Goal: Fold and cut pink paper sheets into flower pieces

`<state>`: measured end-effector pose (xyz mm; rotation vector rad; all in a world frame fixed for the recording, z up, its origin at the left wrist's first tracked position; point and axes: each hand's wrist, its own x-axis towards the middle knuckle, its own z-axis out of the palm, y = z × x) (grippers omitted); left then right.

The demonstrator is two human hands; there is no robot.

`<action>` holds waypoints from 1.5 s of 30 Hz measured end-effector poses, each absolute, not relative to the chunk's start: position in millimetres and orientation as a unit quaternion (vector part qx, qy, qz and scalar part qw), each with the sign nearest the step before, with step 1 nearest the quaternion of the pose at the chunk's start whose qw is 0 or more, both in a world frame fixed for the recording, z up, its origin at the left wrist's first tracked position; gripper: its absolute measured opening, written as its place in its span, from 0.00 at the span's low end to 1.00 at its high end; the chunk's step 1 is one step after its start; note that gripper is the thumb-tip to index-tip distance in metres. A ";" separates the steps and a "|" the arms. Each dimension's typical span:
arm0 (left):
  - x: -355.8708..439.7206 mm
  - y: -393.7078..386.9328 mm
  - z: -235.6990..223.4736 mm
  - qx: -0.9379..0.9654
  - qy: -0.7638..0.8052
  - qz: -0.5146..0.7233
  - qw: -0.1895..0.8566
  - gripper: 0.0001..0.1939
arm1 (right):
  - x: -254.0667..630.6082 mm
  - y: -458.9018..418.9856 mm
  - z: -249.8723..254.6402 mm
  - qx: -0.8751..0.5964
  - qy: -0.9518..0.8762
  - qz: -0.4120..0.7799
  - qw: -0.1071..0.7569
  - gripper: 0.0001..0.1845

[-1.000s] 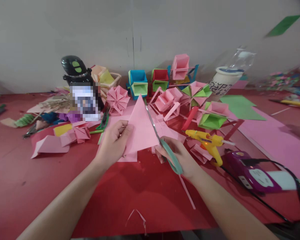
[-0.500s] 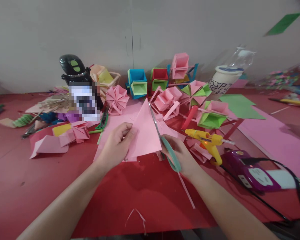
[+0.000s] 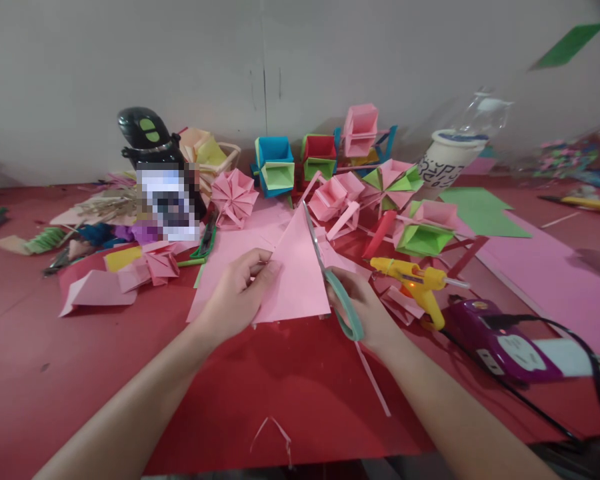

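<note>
Between thumb and fingers, my left hand (image 3: pixel 245 283) pinches the left edge of a pink sheet of paper (image 3: pixel 300 280), folded to a point at its top. My right hand (image 3: pixel 363 303) is closed round the green handles of a pair of scissors (image 3: pixel 344 303). Their metal blades lie along the paper's right edge, tips close to its upper point. Beneath, more pink paper (image 3: pixel 215 267) lies on the red tabletop. A thin pink strip (image 3: pixel 373 380) sticks out below my right hand. My right fingers are partly hidden by the handles.
Folded paper pieces, including a blue one (image 3: pixel 275 167) and a pink one (image 3: pixel 234 197), stand behind. To the right are a yellow glue gun (image 3: pixel 415 287), a purple power box (image 3: pixel 500 343) with cables, and a white cup (image 3: pixel 447 160). A phone (image 3: pixel 167 203) leans on a black stand at left.
The folded pink paper has shifted slightly to the right and its point sits a little lower. Both hands stay nearly in place, with the scissors still along its right edge.
</note>
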<state>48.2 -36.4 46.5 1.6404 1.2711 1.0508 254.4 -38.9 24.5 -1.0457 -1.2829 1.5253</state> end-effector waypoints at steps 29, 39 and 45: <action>43.7 -32.9 41.1 0.607 0.522 0.417 0.431 0.14 | 260.5 -33.4 24.0 -0.543 -0.543 0.472 0.433 0.21; 15.7 -7.2 34.7 0.599 0.574 0.496 0.257 0.12 | 270.0 -38.2 29.1 -0.636 -0.702 0.234 0.218 0.12; 16.5 -5.4 30.8 0.576 0.564 0.501 0.315 0.12 | 276.5 -32.2 42.6 -0.679 -0.723 0.074 0.107 0.09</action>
